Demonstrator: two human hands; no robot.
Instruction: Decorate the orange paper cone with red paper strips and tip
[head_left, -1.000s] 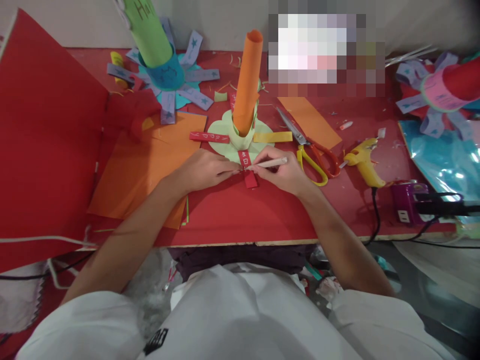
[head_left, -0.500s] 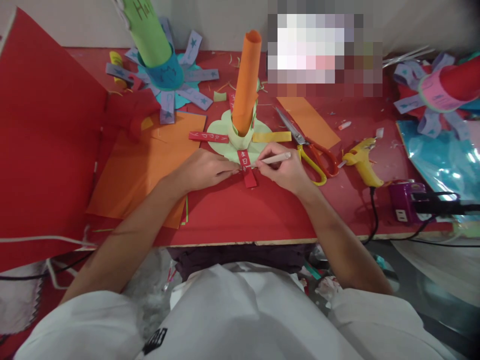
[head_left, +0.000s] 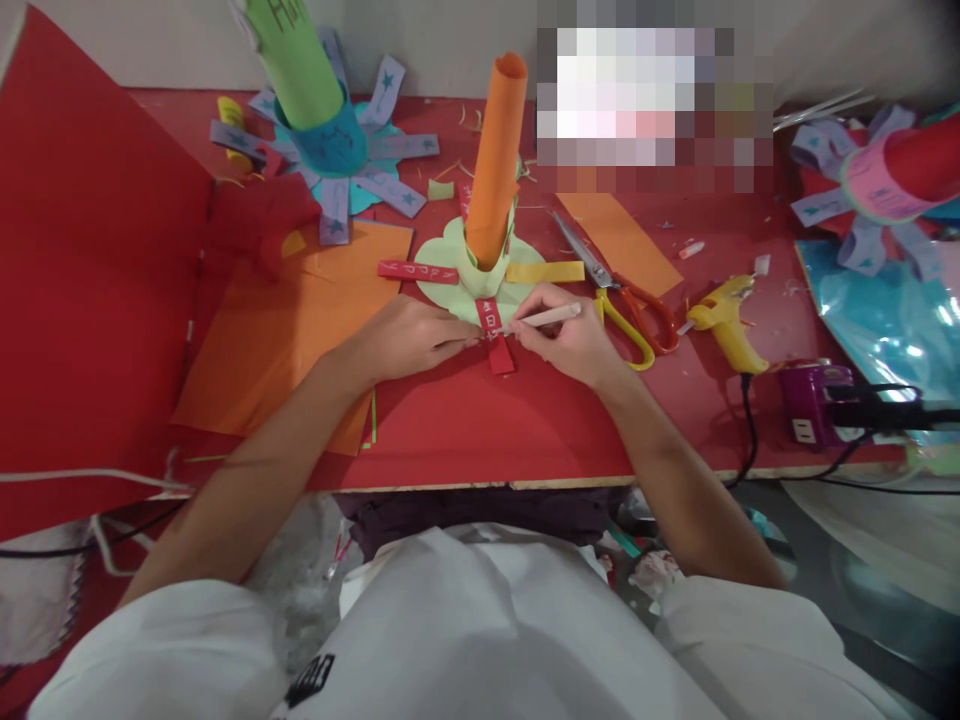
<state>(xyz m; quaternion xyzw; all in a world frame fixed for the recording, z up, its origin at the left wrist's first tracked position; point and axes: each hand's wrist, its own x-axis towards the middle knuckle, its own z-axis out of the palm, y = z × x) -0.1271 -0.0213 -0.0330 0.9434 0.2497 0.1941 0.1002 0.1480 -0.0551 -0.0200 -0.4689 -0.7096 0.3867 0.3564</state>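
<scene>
A paper-craft workspace: beyond the left hand, an orange paper tube rises from a red worktop; scissors and a yellow glue gun lie right of the right hand.

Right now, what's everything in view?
pen: one, whitish, centre
red strips: three, around flower
yellow strip: one, flower's right
flower: one, green, centre
tube: one, orange, on flower
scissors: one, red-yellow handles, right
orange paper: several, left and right
glue gun: one, yellow, right
power block: one, purple, right
paper crafts: two, multicoloured, rear corners
blue sheet: one, right
board: one, red, left
table: one, red, centre
sleeves: two, white, lower corners
left hand: one, beside pen
right hand: one, on pen
</scene>
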